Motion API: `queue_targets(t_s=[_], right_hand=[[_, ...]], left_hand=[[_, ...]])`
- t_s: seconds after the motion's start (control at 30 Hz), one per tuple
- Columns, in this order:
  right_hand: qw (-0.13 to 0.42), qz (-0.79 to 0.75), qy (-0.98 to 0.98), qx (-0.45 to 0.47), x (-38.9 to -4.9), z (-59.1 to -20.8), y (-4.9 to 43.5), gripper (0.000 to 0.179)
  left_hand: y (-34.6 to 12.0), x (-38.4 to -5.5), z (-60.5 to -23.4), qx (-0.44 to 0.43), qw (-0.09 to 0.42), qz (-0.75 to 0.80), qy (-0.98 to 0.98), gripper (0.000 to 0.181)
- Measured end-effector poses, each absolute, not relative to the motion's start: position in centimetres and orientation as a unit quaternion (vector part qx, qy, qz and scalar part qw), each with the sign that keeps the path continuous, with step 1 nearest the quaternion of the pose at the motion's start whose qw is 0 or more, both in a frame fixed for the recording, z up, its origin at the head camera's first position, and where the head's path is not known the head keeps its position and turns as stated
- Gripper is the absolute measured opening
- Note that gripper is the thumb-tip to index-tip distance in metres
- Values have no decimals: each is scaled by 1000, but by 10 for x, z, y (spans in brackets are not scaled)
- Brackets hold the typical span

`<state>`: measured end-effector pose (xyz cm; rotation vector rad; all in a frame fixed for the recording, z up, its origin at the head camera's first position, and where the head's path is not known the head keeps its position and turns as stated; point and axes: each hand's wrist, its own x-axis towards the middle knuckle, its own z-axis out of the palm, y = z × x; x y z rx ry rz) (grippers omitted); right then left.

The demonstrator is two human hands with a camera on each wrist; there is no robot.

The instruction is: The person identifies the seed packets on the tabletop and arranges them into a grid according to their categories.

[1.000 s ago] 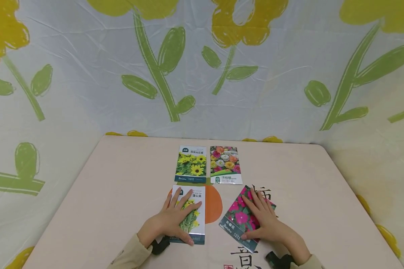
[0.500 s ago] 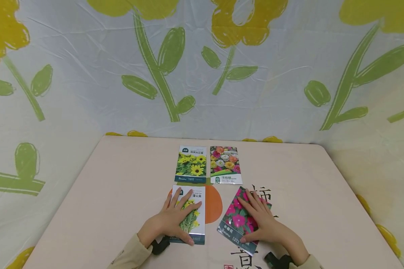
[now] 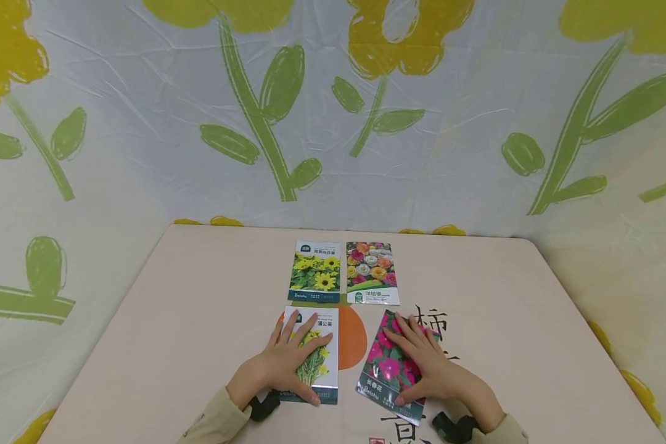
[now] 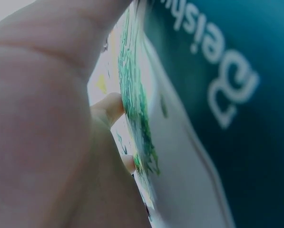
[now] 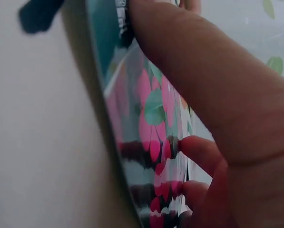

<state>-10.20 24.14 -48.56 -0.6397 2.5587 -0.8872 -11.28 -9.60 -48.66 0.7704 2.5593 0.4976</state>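
Note:
My left hand (image 3: 288,361) rests spread on a white seed packet (image 3: 327,357) with yellow flowers and a dark teal bottom band. Its fingers are straight across the front. On the right, my right hand (image 3: 430,364) presses with extended fingers on a seed packet (image 3: 380,370) with pink flowers, which lies tilted on the table. The right wrist view shows the thumb and fingertips touching the face of this pink-flower packet (image 5: 151,114). Close up in the left wrist view is the teal band of the white packet (image 4: 218,71).
Behind the hands lie a yellow sunflower packet (image 3: 315,271) and a packet with mixed-colour blooms (image 3: 372,272), side by side. The pale pink table (image 3: 200,296) bears an orange print (image 3: 353,338) and black characters. A flower-printed cloth (image 3: 455,135) hangs beyond the back edge.
Under my right hand the pink-flower packet has turned closer to upright and slid slightly left and toward me. My left hand and the other packets have stayed in place.

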Motion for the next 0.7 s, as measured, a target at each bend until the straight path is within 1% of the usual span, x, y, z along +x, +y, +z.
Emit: queue_targets(t_s=[0.43,0.7], right_hand=[[195,-329,885,-267,-107,-479,239,109],[214,-324,878,-280,-114,-478,236,107]], left_hand=[[-98,-113,-489,278,209,184,919,112],[-97,-113,-489,279,207,191,918,112]])
